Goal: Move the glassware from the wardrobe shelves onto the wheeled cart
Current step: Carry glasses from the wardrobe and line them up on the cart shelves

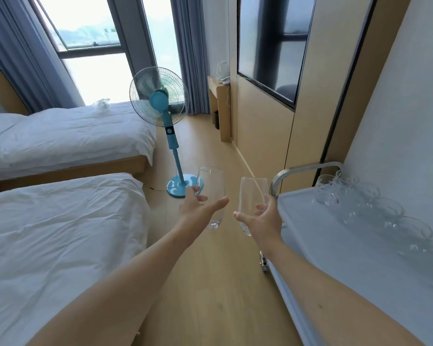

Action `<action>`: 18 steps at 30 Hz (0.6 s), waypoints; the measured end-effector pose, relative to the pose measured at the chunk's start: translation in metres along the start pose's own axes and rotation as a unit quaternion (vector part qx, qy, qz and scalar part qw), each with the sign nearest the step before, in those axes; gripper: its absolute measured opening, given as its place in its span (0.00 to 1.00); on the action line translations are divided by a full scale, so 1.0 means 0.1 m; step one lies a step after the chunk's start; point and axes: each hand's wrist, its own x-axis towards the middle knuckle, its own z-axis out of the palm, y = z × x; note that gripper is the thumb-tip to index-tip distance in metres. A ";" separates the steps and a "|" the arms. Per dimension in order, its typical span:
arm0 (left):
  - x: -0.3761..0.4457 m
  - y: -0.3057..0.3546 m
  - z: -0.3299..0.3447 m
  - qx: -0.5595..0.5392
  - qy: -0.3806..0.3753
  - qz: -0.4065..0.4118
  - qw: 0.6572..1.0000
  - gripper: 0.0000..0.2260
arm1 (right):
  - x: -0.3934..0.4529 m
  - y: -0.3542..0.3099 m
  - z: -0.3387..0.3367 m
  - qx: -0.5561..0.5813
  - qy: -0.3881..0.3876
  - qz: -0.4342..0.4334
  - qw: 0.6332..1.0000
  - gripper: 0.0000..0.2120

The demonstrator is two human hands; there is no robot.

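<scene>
The left hand (198,208) holds one clear glass (210,196), fingers wrapped round its far side and thumb stretched across the near side, so the glass rides upright with its mouth up. The right hand (263,218) grips a second glass (251,203) the same way, low on the bowl, probably so the rim stays untouched. The two glasses are held close together but apart, out over the wooden floor (210,283), which keeps them from knocking. Just to the right stands the cart (335,245), its metal handle (305,169) near the right-hand glass. A row of glasses (375,211) already lines the far edge of its top, leaving the near side open for these two. Two beds (60,233) and a blue fan (160,101) lie to the left.
</scene>
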 end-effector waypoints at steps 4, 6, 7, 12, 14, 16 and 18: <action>0.34 -0.05 0.29 0.002 -0.010 -0.018 1.000 0.41 | 0.31 0.23 -0.07 -0.017 0.012 0.028 0.999 0.51; 0.49 -0.08 0.44 -0.003 -0.024 -0.027 0.999 0.41 | 0.44 0.31 -0.12 -0.026 0.025 0.037 0.999 0.51; 0.57 -0.10 0.51 -0.007 -0.032 -0.032 0.999 0.41 | 0.50 0.35 -0.15 -0.031 0.030 0.041 0.998 0.51; 0.90 -0.23 0.87 0.009 -0.093 -0.030 0.995 0.41 | 0.73 0.59 -0.25 -0.051 0.058 0.071 0.994 0.50; 1.03 -0.30 1.03 0.024 -0.119 -0.024 0.992 0.40 | 0.76 0.73 -0.26 -0.057 0.070 0.089 0.992 0.50; 1.16 -0.35 1.19 0.037 -0.150 -0.024 0.988 0.41 | 0.77 0.87 -0.27 -0.058 0.089 0.109 0.988 0.50; 1.28 -0.42 1.33 0.049 -0.186 -0.025 0.981 0.42 | 0.77 1.00 -0.28 -0.058 0.119 0.135 0.982 0.50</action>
